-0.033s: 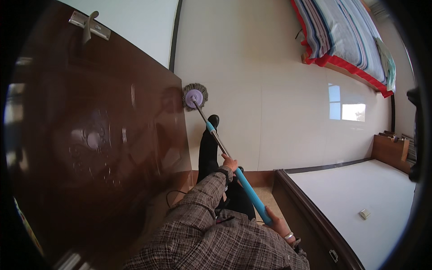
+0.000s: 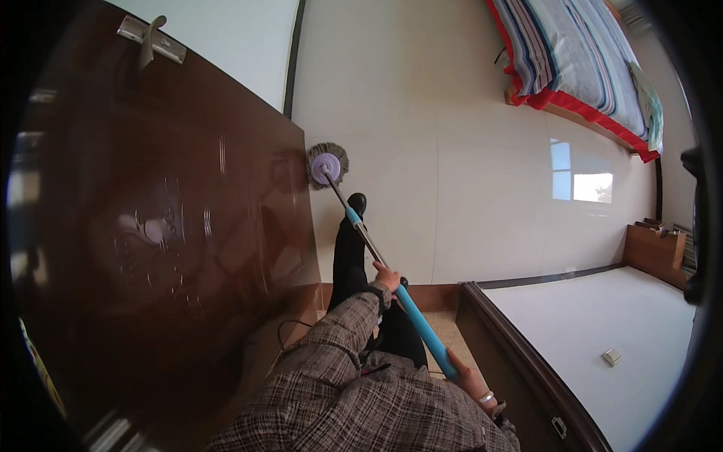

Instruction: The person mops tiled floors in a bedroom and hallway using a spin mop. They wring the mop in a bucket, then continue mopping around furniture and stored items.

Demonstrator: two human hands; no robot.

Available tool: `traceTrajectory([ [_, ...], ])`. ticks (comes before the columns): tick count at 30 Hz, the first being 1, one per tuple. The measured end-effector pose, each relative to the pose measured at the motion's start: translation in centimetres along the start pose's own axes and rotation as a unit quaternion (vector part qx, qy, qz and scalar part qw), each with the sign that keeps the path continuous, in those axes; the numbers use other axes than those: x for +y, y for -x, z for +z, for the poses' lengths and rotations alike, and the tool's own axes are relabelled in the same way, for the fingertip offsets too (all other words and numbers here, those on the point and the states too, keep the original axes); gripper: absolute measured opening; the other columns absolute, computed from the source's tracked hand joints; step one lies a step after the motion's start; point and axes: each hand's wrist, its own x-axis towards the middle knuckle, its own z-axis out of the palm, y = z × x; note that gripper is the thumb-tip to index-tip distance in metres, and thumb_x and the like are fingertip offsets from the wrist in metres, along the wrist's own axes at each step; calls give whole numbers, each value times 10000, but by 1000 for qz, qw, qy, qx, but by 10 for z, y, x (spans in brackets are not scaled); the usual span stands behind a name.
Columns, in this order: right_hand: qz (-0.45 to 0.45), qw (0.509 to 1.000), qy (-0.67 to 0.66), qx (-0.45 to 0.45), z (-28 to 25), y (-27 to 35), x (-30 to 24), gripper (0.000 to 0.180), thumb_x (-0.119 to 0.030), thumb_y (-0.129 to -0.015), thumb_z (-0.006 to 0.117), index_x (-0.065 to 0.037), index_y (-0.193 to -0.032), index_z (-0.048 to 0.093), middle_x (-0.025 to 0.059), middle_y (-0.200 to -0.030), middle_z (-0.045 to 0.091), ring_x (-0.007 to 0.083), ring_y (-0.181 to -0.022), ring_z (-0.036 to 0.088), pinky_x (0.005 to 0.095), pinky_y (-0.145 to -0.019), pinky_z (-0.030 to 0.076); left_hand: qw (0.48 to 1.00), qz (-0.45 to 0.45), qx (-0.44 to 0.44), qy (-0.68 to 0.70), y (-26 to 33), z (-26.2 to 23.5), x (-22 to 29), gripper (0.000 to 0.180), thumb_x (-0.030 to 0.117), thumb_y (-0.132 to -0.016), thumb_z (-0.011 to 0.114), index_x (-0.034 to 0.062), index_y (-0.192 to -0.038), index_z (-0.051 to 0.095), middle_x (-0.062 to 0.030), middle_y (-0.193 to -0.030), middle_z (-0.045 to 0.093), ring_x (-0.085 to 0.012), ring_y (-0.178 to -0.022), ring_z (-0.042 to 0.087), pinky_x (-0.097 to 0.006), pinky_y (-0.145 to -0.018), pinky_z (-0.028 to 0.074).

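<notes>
A round mop (image 2: 327,167) with grey strands and a purple disc rests on the floor against the lower edge of the brown door (image 2: 226,188). Its handle (image 2: 423,325), part bare metal and part blue sleeve, slants back toward me. My left hand (image 2: 387,278) is closed around the handle near where the metal meets the long blue grip. Lower down, near the handle's end, my right hand (image 2: 468,377) wraps the blue grip, a pale bracelet on its wrist. Both forearms are in checked brown sleeves.
A metal door handle (image 2: 153,41) sticks out at the upper left. My shoe (image 2: 357,202) stands just behind the mop head. A bed (image 2: 580,75) with striped cover and red trim is at the upper right. The dark door frame (image 2: 520,354) runs along my right, beside a white wall (image 2: 595,316).
The mop head has shifted very slightly toward me and to the right. Both hands keep their hold on the handle, moved down a touch.
</notes>
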Motion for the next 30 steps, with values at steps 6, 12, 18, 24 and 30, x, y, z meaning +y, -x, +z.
traceTrajectory([
  [6, 80, 995, 12, -52, -18, 88, 32, 766, -123, -717, 686, -149, -1402, 344, 267, -890, 630, 429, -823, 623, 459, -692, 507, 997, -26, -70, 20, 53, 64, -102, 520, 232, -822, 584, 71, -1133, 200, -198, -880, 543, -331, -699, 621, -464, -485, 558],
  [12, 147, 977, -150, -22, -16, 101, 48, 772, -13, -684, 725, -65, -1381, 398, 90, -914, 649, 175, -682, 612, 328, -601, 496, 994, 105, -22, -32, 47, 80, -139, 594, 221, -783, 624, -62, -1079, 194, -203, -765, 563, -283, -635, 613, -415, -528, 526],
  [18, 180, 879, -441, -30, 40, 25, 24, 737, -23, -778, 656, -118, -1430, 326, 22, -793, 558, 66, -583, 488, 227, -489, 404, 985, 166, 39, 17, -26, 18, -88, 717, 95, -779, 559, -51, -1265, 52, -193, -769, 548, -292, -606, 623, -391, -519, 527],
  [24, 3, 930, -367, 15, 75, -114, -25, 726, -60, -787, 645, -105, -1430, 312, 83, -961, 572, 137, -782, 542, 279, -695, 473, 960, 182, 119, -176, -136, -97, 48, 923, 213, -781, 587, -72, -1407, -29, -335, -1180, 519, -417, -1038, 570, -423, -878, 487],
  [30, 35, 910, -414, -5, 101, -114, -15, 733, -69, -776, 657, -122, -1428, 326, 139, -1167, 559, 198, -1023, 548, 318, -874, 453, 937, 209, 162, -227, -166, -106, 35, 611, 171, -787, 575, -113, -1191, 215, -225, -840, 581, -287, -655, 617, -405, -549, 519],
])
